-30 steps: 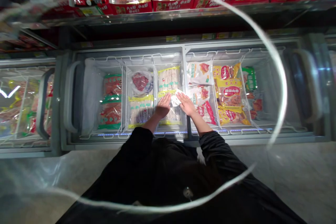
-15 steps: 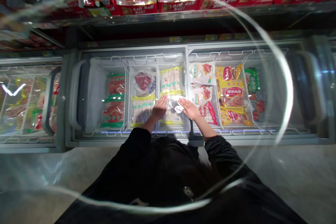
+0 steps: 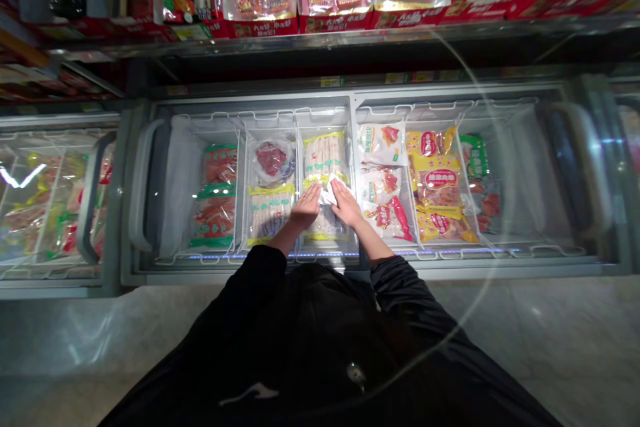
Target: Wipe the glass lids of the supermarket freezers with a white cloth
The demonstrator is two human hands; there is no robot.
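Note:
Over the middle of the chest freezer (image 3: 260, 279), my left hand (image 3: 305, 207) lies flat, fingers stretched out and pointing away from me. Just right of it, my right hand (image 3: 346, 204) presses a white tissue (image 3: 327, 197) against what looks like the clear glass lid. The tissue shows between the two hands and past the right fingertips. Beneath them lie clear bags with yellow edges (image 3: 324, 152), packed with pale strips. A bag of dark red meat (image 3: 271, 158) lies to the left, and white bags (image 3: 383, 143) lie to the right.
Lid handles stand at the left (image 3: 146, 187) and right (image 3: 590, 170). Wire baskets also hold green-edged bags (image 3: 215, 217) and yellow bags (image 3: 439, 180). A shelf edge (image 3: 320, 41) with red packages runs above the back. Another freezer (image 3: 50, 287) adjoins on the left.
My right hand has slid left with the tissue, closing the gap to my left hand. The left hand has barely moved. The view has shifted slightly.

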